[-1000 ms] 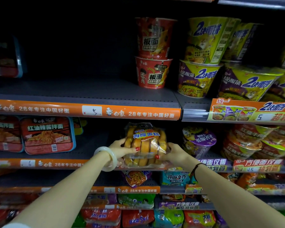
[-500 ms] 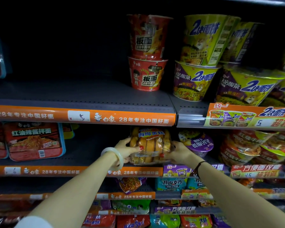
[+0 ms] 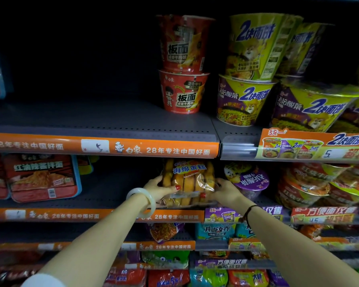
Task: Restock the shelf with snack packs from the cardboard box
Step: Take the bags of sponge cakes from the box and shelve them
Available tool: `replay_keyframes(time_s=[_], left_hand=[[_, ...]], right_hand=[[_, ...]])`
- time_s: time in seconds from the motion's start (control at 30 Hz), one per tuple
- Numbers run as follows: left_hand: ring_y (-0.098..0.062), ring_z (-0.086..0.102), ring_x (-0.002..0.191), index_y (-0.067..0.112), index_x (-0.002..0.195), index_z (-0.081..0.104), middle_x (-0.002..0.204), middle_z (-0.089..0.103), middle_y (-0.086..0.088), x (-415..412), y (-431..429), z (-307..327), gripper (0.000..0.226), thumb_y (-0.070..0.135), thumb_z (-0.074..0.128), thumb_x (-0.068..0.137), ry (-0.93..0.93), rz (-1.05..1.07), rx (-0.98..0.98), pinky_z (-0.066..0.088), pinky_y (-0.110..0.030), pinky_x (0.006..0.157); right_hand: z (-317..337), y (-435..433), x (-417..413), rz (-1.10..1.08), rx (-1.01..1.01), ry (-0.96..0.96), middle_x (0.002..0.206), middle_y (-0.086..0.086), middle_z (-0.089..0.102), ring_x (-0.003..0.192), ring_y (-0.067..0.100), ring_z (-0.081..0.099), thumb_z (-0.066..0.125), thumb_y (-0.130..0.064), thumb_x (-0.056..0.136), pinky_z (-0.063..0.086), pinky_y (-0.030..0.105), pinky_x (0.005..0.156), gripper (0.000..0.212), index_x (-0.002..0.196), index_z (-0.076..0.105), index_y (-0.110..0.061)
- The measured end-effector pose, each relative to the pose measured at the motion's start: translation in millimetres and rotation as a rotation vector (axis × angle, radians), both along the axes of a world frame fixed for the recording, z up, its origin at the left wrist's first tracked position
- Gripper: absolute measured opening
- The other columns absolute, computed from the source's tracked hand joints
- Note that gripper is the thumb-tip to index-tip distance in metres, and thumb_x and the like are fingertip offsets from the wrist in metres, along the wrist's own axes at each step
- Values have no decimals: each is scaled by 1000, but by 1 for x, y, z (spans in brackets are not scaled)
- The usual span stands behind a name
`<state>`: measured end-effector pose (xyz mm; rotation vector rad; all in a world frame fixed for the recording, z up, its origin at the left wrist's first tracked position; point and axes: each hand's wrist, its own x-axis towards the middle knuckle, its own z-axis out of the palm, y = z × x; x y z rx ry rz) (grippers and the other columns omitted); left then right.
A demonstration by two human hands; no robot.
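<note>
Both hands hold the clear crinkly plastic pack of golden sponge-cake fingers (image 3: 188,183) at the front of the grey metal shelf with the orange price strip (image 3: 112,194)
Left hand (image 3: 160,189) grips its 9 o'clock edge, right hand (image 3: 224,191) its 3 o'clock edge, thumbs across the front; a purple-lidded noodle cup (image 3: 250,183) stands just beside at 3 o'clock; judged light, soft, crushable, the film slippery; best held by the side edges, gently.

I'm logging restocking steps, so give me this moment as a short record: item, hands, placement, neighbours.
item: clear pack of sponge cakes
left hand: grips the pack's left side
right hand: grips its right side
placement: upright at the front of the grey shelf
neighbours: purple noodle cup to its right, red tray pack farther left
cardboard box: not in view
</note>
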<state>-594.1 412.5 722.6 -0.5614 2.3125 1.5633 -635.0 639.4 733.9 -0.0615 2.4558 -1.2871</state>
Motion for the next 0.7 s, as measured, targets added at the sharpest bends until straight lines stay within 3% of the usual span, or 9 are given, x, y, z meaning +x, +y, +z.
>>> replay_keyframes(time_s=[0.1, 0.23, 0.3, 0.4, 0.43, 0.5, 0.57, 0.63, 0.7], left_hand=[[-28, 53, 122, 23, 141, 39, 136, 54, -6, 2, 3, -1, 74, 43, 71, 77, 19, 15, -7, 45, -43, 103], [-28, 57, 117, 13, 135, 47, 131, 58, -9, 9, 2, 2, 72, 47, 70, 76, 40, -2, -116, 48, -43, 100], [-26, 62, 108, 8, 123, 57, 120, 63, -10, 13, 2, 7, 59, 44, 70, 77, 53, -12, -156, 50, -41, 96], [-25, 64, 90, 9, 89, 62, 98, 65, -12, 19, 1, 17, 35, 40, 72, 76, 63, -35, -224, 51, -35, 81], [-23, 60, 82, 13, 74, 56, 90, 61, -12, 22, 0, 20, 30, 38, 72, 77, 76, -40, -255, 48, -33, 74], [-20, 54, 76, 19, 64, 47, 83, 56, -10, 29, -1, 29, 30, 32, 71, 79, 109, -32, -319, 44, -31, 68], [-21, 55, 74, 17, 68, 51, 81, 58, -10, 39, -1, 38, 25, 27, 70, 80, 160, -3, -369, 46, -32, 68], [-21, 56, 75, 13, 84, 60, 85, 62, -10, 49, -4, 47, 17, 27, 70, 81, 215, 33, -406, 46, -31, 68], [-21, 60, 88, 10, 105, 62, 101, 64, -9, 58, -9, 52, 33, 28, 71, 80, 245, 64, -430, 48, -29, 74]], right_hand=[[-2, 1, 0, -2, -34, -13, 111, 6, 66, 109, 27, 62, 74, -6, 76, 50, 43, 96, 30, 91, 54, -23], [3, 3, 4, 21, 3, 27, 109, 9, 67, 106, 27, 62, 74, -7, 77, 49, 43, 97, 26, 87, 55, -21], [9, 4, 9, 53, 74, 78, 106, 10, 68, 101, 26, 63, 74, -10, 79, 52, 38, 91, 22, 87, 55, -17], [24, 6, 18, 129, 236, 175, 91, 4, 63, 84, 19, 59, 71, -18, 83, 46, 23, 65, 26, 103, 56, -9], [30, 6, 21, 147, 294, 212, 89, 4, 61, 82, 19, 58, 70, -19, 84, 45, 23, 62, 29, 107, 56, -8], [40, 6, 24, 164, 387, 286, 91, 6, 62, 85, 23, 60, 69, -23, 84, 48, 28, 68, 35, 113, 57, -7], [51, 3, 30, 169, 471, 349, 100, 10, 65, 93, 29, 62, 65, -27, 84, 53, 35, 76, 33, 111, 59, -9], [61, -3, 35, 209, 563, 427, 106, 13, 66, 95, 34, 62, 60, -28, 84, 54, 39, 78, 28, 106, 61, -10], [68, -12, 41, 254, 636, 475, 105, 12, 66, 96, 34, 62, 57, -25, 84, 53, 38, 77, 26, 105, 60, -11]])
